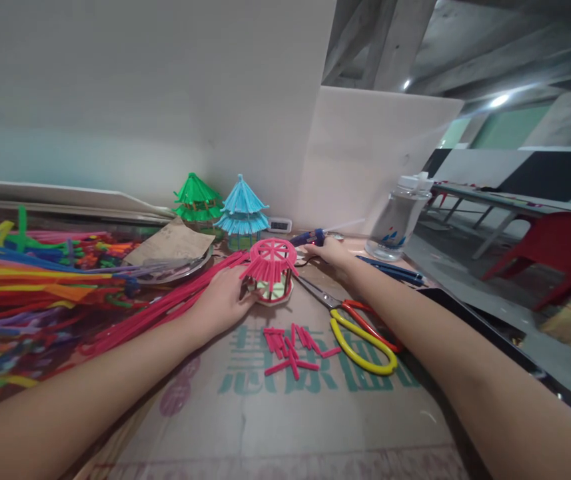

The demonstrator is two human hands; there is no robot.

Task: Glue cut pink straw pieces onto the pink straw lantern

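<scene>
My left hand (222, 300) is closed on the lower left side of a small model pavilion (271, 257). The model has a pink pipe-cleaner roof frame, brown posts and a pale base. Further back on the right, my right hand (332, 253) is closed at a blue hot glue gun (310, 237), its handle mostly hidden by the fingers. A clear glue stick juts from the gun's rear. Short cut pieces of pink pipe cleaner (292, 350) lie in front of the model. Scissors (362, 340) with one yellow and one red handle rest beside my right forearm.
Green (195, 197) and blue (242, 207) model pavilions stand at the back. Colourful pipe cleaners (55, 287) fill the left. A plate (185, 270) holds brown card. A water bottle (392, 223) and dark pens (395, 270) are at right, near a black-edged item (490, 340).
</scene>
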